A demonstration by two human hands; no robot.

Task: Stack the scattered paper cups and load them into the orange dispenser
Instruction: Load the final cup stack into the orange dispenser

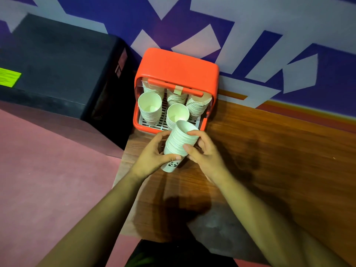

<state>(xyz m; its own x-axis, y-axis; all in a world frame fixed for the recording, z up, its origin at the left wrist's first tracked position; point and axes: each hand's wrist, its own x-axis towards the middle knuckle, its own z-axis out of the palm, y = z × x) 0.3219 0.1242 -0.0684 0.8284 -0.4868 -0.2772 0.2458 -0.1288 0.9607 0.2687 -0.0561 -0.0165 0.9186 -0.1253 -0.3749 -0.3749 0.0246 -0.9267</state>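
Upper left of the frame: a black box (57,60), with a yellow-green label (9,77) at the far left edge. Below it, pink floor (48,170) down the left side.

Left of centre: the left hand (154,153), curled round the lower part of a stack (181,139) of white paper cups, thumb laid across the front, fingers round the left side. Stack at centre frame, held tilted over the near-left part of the tabletop (279,151). Open mouth up toward the dispenser (177,62), base toward the lower frame. A small panda print (173,164) on the bottom cup. Touching the tabletop or lifted off it: cannot tell.

Just above the stack, upper centre: the orange dispenser, set on the tabletop's far left corner against the wall (269,26). Front open, white slatted tray (162,120) inside. On the tray, a left pile (149,106) and a middle pile (177,113) of cups at the front, mouths up. Three more piles (176,97) behind, partly under an orange bar (163,84) with a strip of tape. Mouth of the held stack overlapping the dispenser's front lip in the picture, just before the middle pile.

Right of centre: the right hand (204,153), gripping the stack's right side, thumb low, forefinger nearer the mouth.

Right half: wooden tabletop, shadowed near the arms. Along the top: purple wall with pale angular shapes.
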